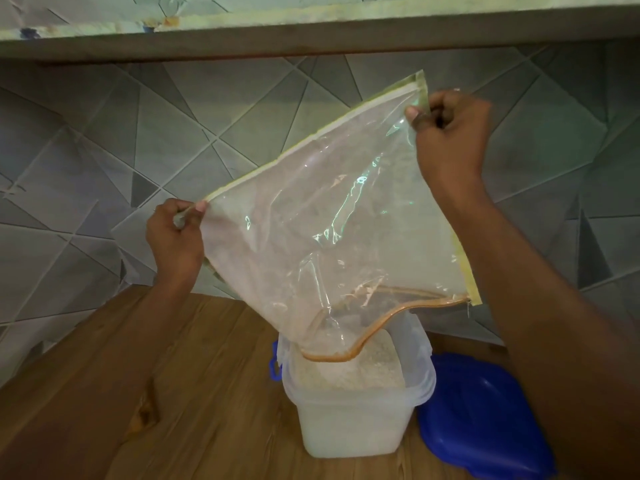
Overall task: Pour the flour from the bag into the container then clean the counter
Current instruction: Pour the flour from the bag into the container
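Observation:
A clear plastic zip bag [322,216] hangs upside down and tilted, its open orange-edged mouth dipping into a translucent square container [353,420] on the wooden counter [166,393]. White flour [367,368] fills the container almost to the rim. The bag looks nearly empty, with only a dusty film inside. My left hand [173,237] pinches the bag's lower left corner. My right hand [453,140] pinches its upper right corner, held higher.
A blue lid [481,417] lies on the counter right of the container. A blue latch [275,365] sticks out at the container's left side. A grey tiled wall [104,168] stands behind, and a shelf [311,32] overhangs above.

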`<act>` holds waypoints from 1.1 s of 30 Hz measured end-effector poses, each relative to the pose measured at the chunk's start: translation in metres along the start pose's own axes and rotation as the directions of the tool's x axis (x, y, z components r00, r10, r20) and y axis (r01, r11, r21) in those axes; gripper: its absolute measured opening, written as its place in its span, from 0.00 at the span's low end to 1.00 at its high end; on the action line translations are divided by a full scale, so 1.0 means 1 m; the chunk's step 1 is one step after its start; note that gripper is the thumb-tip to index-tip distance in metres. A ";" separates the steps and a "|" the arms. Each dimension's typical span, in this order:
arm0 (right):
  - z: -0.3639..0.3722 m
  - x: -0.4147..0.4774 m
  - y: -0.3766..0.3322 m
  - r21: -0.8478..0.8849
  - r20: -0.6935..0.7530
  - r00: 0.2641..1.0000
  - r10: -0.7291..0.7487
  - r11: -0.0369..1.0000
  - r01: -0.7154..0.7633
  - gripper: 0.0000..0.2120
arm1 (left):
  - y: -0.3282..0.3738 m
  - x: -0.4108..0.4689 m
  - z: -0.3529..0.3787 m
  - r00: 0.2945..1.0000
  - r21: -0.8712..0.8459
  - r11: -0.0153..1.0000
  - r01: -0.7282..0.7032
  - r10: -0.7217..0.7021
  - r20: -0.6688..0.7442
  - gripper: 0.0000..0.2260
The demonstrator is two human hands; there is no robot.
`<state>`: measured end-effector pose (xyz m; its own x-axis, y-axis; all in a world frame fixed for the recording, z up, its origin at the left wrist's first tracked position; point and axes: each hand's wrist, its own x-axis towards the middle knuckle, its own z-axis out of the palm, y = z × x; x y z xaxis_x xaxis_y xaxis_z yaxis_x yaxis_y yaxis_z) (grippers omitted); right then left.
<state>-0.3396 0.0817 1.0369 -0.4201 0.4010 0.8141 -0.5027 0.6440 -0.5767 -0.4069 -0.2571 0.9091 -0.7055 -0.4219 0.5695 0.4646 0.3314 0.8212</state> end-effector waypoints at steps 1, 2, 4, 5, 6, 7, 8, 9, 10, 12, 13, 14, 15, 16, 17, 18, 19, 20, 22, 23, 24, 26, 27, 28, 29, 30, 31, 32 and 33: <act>0.002 0.000 0.000 -0.008 0.002 1.000 0.001 1.000 -0.001 0.08 | -0.001 0.001 0.000 1.000 0.007 1.000 0.014 -0.014 0.003 0.13; 0.003 -0.001 -0.001 -0.016 0.005 1.000 0.004 1.000 -0.004 0.09 | -0.001 0.000 0.000 1.000 0.011 1.000 0.027 -0.027 0.009 0.14; 0.005 0.000 -0.004 -0.028 -0.006 1.000 0.005 1.000 -0.005 0.10 | 0.001 -0.002 -0.001 0.999 0.009 0.999 0.037 -0.038 0.013 0.14; 0.006 0.001 -0.006 -0.037 -0.023 1.000 0.004 0.999 -0.005 0.10 | 0.001 -0.002 -0.001 0.999 0.005 0.999 0.038 -0.038 0.013 0.14; 0.008 0.003 -0.007 -0.050 -0.039 0.999 -0.002 0.999 0.000 0.10 | 0.001 -0.003 -0.002 0.999 0.001 0.999 0.040 -0.040 0.010 0.14; 0.010 0.005 -0.010 -0.060 -0.052 0.999 -0.013 0.998 0.010 0.10 | 0.000 -0.003 -0.002 0.999 -0.005 0.999 0.046 -0.046 0.006 0.14; 0.013 0.007 -0.013 -0.057 -0.059 0.998 -0.026 0.998 0.023 0.10 | 0.000 -0.004 -0.003 0.999 -0.016 0.999 0.050 -0.050 0.001 0.13; 0.018 0.010 -0.016 -0.050 -0.062 0.997 -0.043 0.998 0.040 0.10 | -0.002 -0.005 -0.003 0.998 -0.034 0.998 0.057 -0.057 -0.008 0.13; 0.023 0.014 -0.020 -0.048 -0.057 0.996 -0.062 0.997 0.060 0.11 | -0.003 -0.005 -0.004 0.997 -0.052 0.996 0.069 -0.070 -0.019 0.13; 0.037 0.019 -0.030 -0.054 -0.040 0.994 -0.100 0.994 0.098 0.11 | -0.010 -0.004 -0.004 0.992 -0.077 0.991 0.113 -0.116 -0.041 0.11; 0.044 0.022 -0.034 -0.060 -0.040 0.993 -0.115 0.992 0.112 0.10 | -0.012 -0.003 -0.005 0.988 -0.080 0.987 0.140 -0.145 -0.056 0.10; 0.050 0.024 -0.038 -0.067 -0.042 0.991 -0.126 0.990 0.123 0.09 | -0.015 -0.003 -0.007 0.983 -0.074 0.983 0.166 -0.171 -0.070 0.10; 0.058 0.026 -0.042 -0.068 -0.040 0.990 -0.132 0.989 0.129 0.09 | -0.018 -0.002 -0.009 0.980 -0.061 0.982 0.177 -0.182 -0.084 0.11; 0.065 0.027 -0.045 -0.071 -0.033 0.990 -0.135 0.989 0.133 0.09 | -0.022 -0.002 -0.012 0.980 -0.050 0.983 0.174 -0.178 -0.092 0.13; 0.072 0.028 -0.047 -0.075 -0.026 0.990 -0.138 0.988 0.135 0.09 | -0.025 -0.003 -0.016 0.982 -0.039 0.986 0.160 -0.163 -0.097 0.14; 0.077 0.029 -0.050 -0.079 -0.021 0.990 -0.138 0.988 0.136 0.09 | -0.026 -0.005 -0.021 0.984 -0.029 0.989 0.145 -0.147 -0.098 0.13; 0.081 0.030 -0.053 -0.083 -0.021 0.991 -0.134 0.988 0.132 0.10 | -0.027 -0.006 -0.025 0.986 -0.021 0.990 0.140 -0.142 -0.092 0.12; 0.085 0.030 -0.056 -0.087 -0.029 0.990 -0.138 0.987 0.135 0.13 | -0.028 -0.007 -0.031 0.988 -0.021 0.991 0.131 -0.132 -0.074 0.12; 0.090 0.030 -0.063 -0.117 -0.042 0.987 -0.152 0.982 0.147 0.17 | -0.030 -0.006 -0.041 0.996 0.001 0.997 0.083 -0.083 -0.016 0.13; 0.092 0.031 -0.065 -0.131 -0.049 0.987 -0.155 0.980 0.148 0.16 | -0.029 -0.005 -0.045 0.999 0.023 0.999 0.049 -0.049 0.011 0.14; 0.093 0.032 -0.067 -0.139 -0.062 0.986 -0.157 0.979 0.147 0.13 | -0.027 -0.002 -0.048 0.999 0.044 0.999 0.016 -0.017 0.031 0.13; 0.097 0.032 -0.072 -0.151 -0.077 0.983 -0.165 0.977 0.152 0.11 | -0.019 0.003 -0.052 0.994 0.078 0.995 -0.060 0.052 0.091 0.10; 0.099 0.031 -0.074 -0.150 -0.084 0.982 -0.168 0.977 0.154 0.12 | -0.013 0.005 -0.051 0.987 0.098 0.990 -0.097 0.084 0.134 0.10; 0.101 0.031 -0.077 -0.140 -0.096 0.979 -0.179 0.976 0.164 0.15 | -0.007 0.006 -0.050 0.976 0.121 0.983 -0.138 0.115 0.183 0.11; 0.102 0.031 -0.078 -0.132 -0.114 0.973 -0.200 0.974 0.184 0.19 | -0.001 0.009 -0.048 0.963 0.147 0.974 -0.175 0.139 0.229 0.12; 0.103 0.029 -0.079 -0.135 -0.125 0.968 -0.219 0.970 0.202 0.23 | 0.004 0.010 -0.046 0.950 0.164 0.965 -0.205 0.155 0.271 0.13; 0.103 0.028 -0.081 -0.137 -0.123 0.967 -0.224 0.969 0.207 0.24 | 0.009 0.013 -0.043 0.938 0.170 0.960 -0.220 0.161 0.306 0.13; 0.102 0.026 -0.081 -0.146 -0.124 0.967 -0.223 0.968 0.204 0.25 | 0.013 0.015 -0.039 0.928 0.163 0.961 -0.225 0.161 0.336 0.14; 0.102 0.025 -0.082 -0.149 -0.130 0.965 -0.227 0.967 0.207 0.25 | 0.017 0.018 -0.035 0.921 0.154 0.962 -0.227 0.161 0.354 0.14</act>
<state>-0.3859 -0.0274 1.0970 -0.1930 0.3262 0.9254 -0.4603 0.8028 -0.3790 -0.3929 -0.2887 0.9349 -0.7647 -0.0369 0.6434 0.5247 0.5440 0.6548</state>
